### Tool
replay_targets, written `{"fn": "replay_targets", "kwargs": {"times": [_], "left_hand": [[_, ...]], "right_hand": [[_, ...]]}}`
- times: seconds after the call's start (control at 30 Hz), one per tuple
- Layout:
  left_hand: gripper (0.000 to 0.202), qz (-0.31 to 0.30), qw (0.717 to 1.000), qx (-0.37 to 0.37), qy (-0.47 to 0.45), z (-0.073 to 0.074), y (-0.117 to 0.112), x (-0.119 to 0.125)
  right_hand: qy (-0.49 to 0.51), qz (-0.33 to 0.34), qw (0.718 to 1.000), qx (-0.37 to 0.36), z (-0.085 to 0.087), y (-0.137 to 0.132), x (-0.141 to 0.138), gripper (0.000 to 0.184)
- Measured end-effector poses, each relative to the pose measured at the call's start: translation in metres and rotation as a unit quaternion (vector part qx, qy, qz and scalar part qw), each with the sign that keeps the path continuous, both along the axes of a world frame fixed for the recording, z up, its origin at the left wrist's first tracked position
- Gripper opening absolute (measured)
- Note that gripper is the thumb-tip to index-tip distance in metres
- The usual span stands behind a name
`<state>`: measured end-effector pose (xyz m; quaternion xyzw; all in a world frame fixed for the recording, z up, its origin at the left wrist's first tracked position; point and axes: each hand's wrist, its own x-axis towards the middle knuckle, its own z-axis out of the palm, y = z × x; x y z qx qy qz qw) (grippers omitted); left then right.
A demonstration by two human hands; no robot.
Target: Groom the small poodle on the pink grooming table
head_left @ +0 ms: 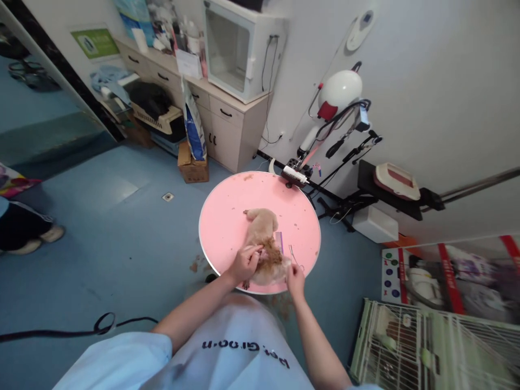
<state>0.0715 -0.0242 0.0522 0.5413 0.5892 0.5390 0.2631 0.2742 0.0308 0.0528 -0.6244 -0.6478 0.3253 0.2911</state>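
A small dog [262, 225] lies on the round pink grooming table [221, 216]. Its back is cream and close-clipped, with longer brown fur around the head. My left hand [242, 264] is closed at the dog's head, fingers pinching beside pink skin that looks like the inside of an ear. At the other side of the head, my right hand [296, 279] is closed, its fingertips pinched by pale fur; what they hold is too small to make out. Scissors [294, 254] lie just beyond my right hand, beside a purple-edged comb [279, 241].
Hair clippings [248, 177] dot the tabletop. A grooming arm and white dryer [340, 89] stand behind the table. Cabinets [225, 127] carry a glass-fronted box [227, 46]. A wire cage [394, 341] is at lower right; a person's legs [24, 227] show at left.
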Motion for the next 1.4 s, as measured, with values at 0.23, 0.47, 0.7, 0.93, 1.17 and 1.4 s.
{"fn": "replay_targets", "kwargs": {"times": [0.23,0.47,0.7,0.93,1.17,1.4], "left_hand": [[0.027,-0.056,0.998,0.010,0.020,0.011,0.006,0.016],[0.019,-0.041,0.999,0.015,0.026,0.008,0.008,0.031],[0.021,-0.027,0.994,-0.078,0.070,0.003,0.017,0.043],[0.030,-0.072,0.996,-0.035,0.028,-0.008,0.018,0.052],[0.018,-0.089,0.992,-0.046,0.072,-0.014,0.016,0.054],[0.031,-0.097,0.993,-0.014,0.058,-0.017,0.014,0.055]], "right_hand": [[-0.007,0.156,0.980,0.120,0.095,-0.002,-0.031,0.019],[-0.113,0.157,0.981,0.011,0.073,0.010,-0.055,0.023],[-0.127,0.183,0.975,0.023,0.056,0.031,-0.044,0.017],[-0.078,0.110,0.991,-0.024,0.050,0.034,-0.020,0.036],[-0.121,0.149,0.981,0.019,0.060,0.013,-0.023,0.018],[-0.074,0.059,0.995,-0.041,0.040,0.016,-0.016,0.033]]}}
